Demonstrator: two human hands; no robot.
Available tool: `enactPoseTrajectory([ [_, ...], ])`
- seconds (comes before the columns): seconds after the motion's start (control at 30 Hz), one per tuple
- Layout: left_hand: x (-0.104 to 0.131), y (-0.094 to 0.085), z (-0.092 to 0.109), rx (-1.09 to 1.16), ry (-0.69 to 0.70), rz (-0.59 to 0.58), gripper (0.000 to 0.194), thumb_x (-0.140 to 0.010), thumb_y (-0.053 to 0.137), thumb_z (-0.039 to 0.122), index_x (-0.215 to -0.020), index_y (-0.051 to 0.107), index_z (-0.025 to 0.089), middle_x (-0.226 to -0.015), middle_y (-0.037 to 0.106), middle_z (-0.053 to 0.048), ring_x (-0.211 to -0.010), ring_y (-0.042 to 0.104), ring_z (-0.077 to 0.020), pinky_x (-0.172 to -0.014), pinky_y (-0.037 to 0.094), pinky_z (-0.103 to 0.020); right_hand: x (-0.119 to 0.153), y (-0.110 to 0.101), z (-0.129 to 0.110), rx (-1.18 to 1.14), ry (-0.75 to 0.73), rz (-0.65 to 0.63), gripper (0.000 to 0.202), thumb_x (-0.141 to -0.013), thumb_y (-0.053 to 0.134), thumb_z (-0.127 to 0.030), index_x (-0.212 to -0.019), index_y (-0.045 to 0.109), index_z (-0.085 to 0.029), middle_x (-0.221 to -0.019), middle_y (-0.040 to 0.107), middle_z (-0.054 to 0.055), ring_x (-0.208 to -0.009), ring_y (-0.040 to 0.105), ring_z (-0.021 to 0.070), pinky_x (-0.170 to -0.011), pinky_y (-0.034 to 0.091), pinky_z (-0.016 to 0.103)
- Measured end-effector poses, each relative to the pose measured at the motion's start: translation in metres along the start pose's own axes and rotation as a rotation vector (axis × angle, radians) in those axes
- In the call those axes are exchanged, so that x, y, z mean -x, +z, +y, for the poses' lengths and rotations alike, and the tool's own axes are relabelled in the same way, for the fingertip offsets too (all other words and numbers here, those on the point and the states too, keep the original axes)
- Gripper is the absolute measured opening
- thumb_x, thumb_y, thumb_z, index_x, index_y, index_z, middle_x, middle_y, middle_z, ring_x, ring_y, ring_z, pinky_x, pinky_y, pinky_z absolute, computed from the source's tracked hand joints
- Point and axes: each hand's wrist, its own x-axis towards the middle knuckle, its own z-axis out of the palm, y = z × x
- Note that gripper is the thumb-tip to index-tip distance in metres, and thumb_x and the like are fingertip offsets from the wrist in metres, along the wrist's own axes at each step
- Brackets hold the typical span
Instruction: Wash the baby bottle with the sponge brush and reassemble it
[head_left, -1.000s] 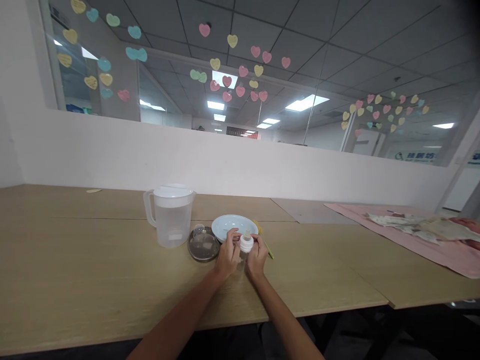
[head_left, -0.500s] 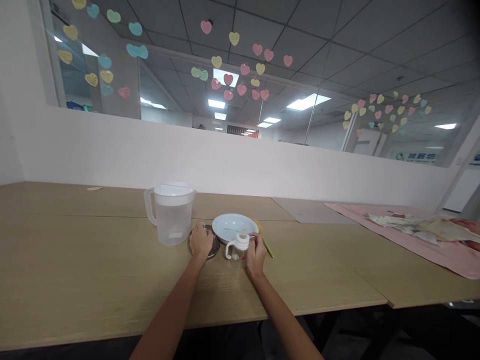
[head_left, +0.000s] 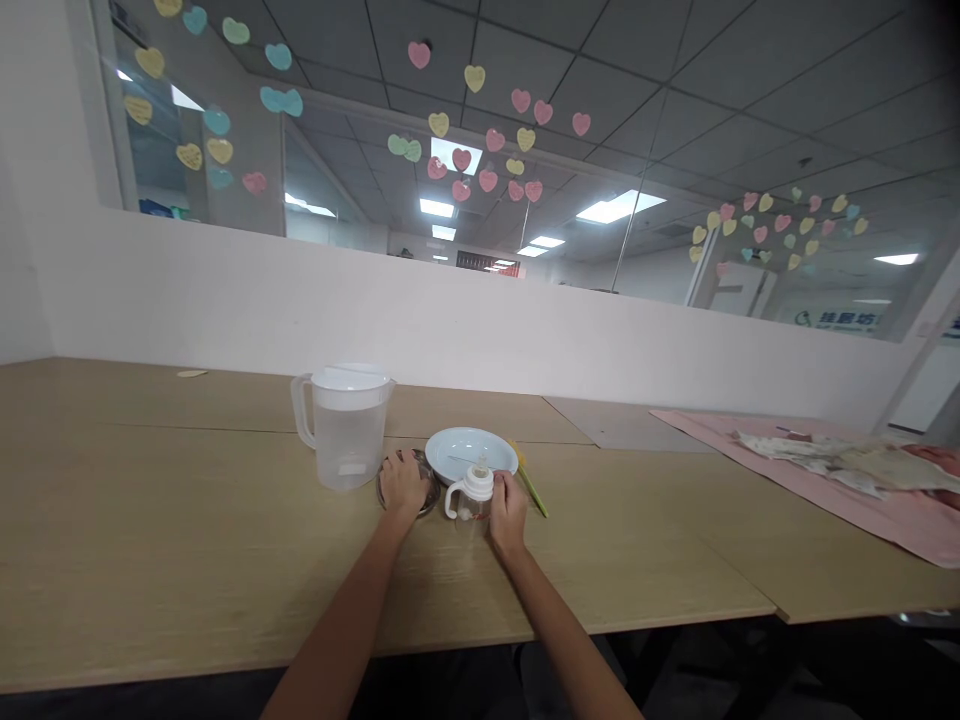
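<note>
My right hand (head_left: pixel 508 510) is closed on a side handle of a clear baby bottle (head_left: pixel 474 500) with a white collar and a pale nipple. The bottle stands upright near the front rim of a white bowl (head_left: pixel 471 440), its other handle pointing left. My left hand (head_left: pixel 403 485) lies over a round dark metal dish (head_left: pixel 430 495) with its fingers spread. It covers most of the dish, so what is inside is hidden. A thin stick rests in the bowl. Right of the bowl lies a green-handled tool (head_left: pixel 534 494) with a yellow end.
A translucent lidded pitcher (head_left: pixel 349 435) stands just left of the dish. Far right, a pink cloth (head_left: pixel 810 480) bears crumpled fabric. A grey sheet (head_left: pixel 622 425) lies at the back of the wooden table (head_left: pixel 210 560). Behind rises a white wall with windows.
The baby bottle and my right hand have shifted slightly left. My left hand's fingers have flattened out over the dish. The view has turned a little.
</note>
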Motion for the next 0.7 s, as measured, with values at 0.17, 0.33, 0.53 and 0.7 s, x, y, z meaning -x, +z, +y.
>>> enactPoseTrajectory([
  [0.17, -0.005, -0.003, 0.000, 0.189, 0.020, 0.278, 0.029, -0.087, 0.056, 0.032, -0.109, 0.052, 0.014, -0.111, 0.055, -0.015, -0.108, 0.056, -0.0298, -0.092, 0.046, -0.040, 0.000, 0.001, 0.000, -0.001, -0.002, 0.001, 0.042, -0.095, 0.037, -0.049, -0.077, 0.062, -0.019, -0.070, 0.064, 0.002, -0.071, 0.057, 0.0193, -0.068, 0.040, 0.028],
  [0.33, -0.001, 0.001, 0.006, 0.596, 0.286, 0.610, 0.036, -0.091, 0.054, 0.046, -0.111, 0.047, 0.017, -0.111, 0.055, -0.014, -0.105, 0.059, -0.0277, -0.091, 0.049, -0.041, 0.000, 0.003, 0.000, -0.006, -0.018, 0.014, 0.042, -0.095, 0.038, -0.049, -0.075, 0.061, -0.020, -0.067, 0.063, 0.002, -0.068, 0.056, 0.0190, -0.065, 0.040, 0.027],
  [0.53, 0.022, 0.007, 0.025, 0.727, 0.869, 0.577, 0.032, -0.093, 0.056, 0.034, -0.119, 0.046, 0.021, -0.119, 0.058, -0.013, -0.115, 0.058, -0.0252, -0.098, 0.049, -0.045, 0.000, 0.005, 0.000, 0.003, -0.038, 0.027, 0.040, -0.095, 0.037, -0.048, -0.074, 0.059, -0.021, -0.067, 0.062, 0.002, -0.065, 0.055, 0.0183, -0.062, 0.039, 0.027],
  [0.7, 0.033, 0.006, 0.033, 0.695, 0.855, 0.484, 0.038, -0.095, 0.052, 0.029, -0.131, 0.044, 0.021, -0.131, 0.053, -0.016, -0.124, 0.054, -0.0265, -0.101, 0.049, -0.047, 0.001, 0.005, 0.002, 0.023, -0.041, 0.023, 0.041, -0.096, 0.036, -0.048, -0.075, 0.058, -0.021, -0.068, 0.062, 0.002, -0.063, 0.054, 0.0183, -0.062, 0.038, 0.027],
])
